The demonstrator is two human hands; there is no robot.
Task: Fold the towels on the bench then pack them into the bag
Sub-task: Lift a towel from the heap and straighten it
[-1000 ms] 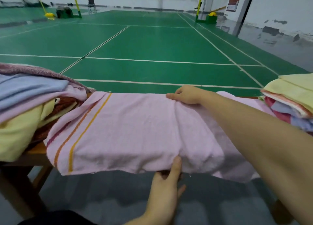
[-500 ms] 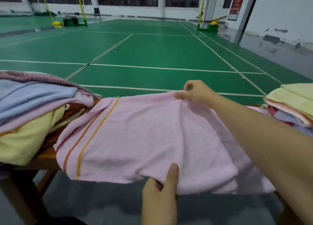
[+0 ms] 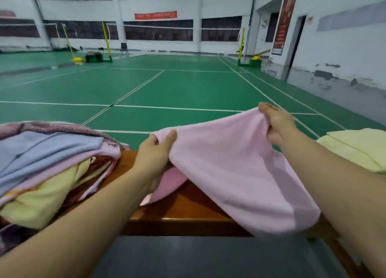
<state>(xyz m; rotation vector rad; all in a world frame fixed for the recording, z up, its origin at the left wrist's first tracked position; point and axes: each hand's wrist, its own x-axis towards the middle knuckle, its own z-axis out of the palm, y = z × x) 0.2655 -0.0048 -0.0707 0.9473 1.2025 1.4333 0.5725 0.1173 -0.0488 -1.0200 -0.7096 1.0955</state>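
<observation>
A pink towel (image 3: 234,165) hangs doubled over above the brown wooden bench (image 3: 183,213), lifted off its top. My left hand (image 3: 155,152) pinches the towel's upper left edge between thumb and fingers. Higher up and to the right, my right hand (image 3: 275,123) grips the other end of that same edge. The towel's lower fold drapes over the bench's front edge at the right. No bag is in view.
A loose heap of towels (image 3: 48,167) in blue, pink and yellow lies on the bench's left end. Folded yellow towels (image 3: 355,148) are stacked at the right. Beyond the bench stretches a green court floor (image 3: 177,89) with net posts far off.
Both hands have lifted the pink towel off the bench and brought its striped left half over to the right, doubling it. The camera has tilted upward.
</observation>
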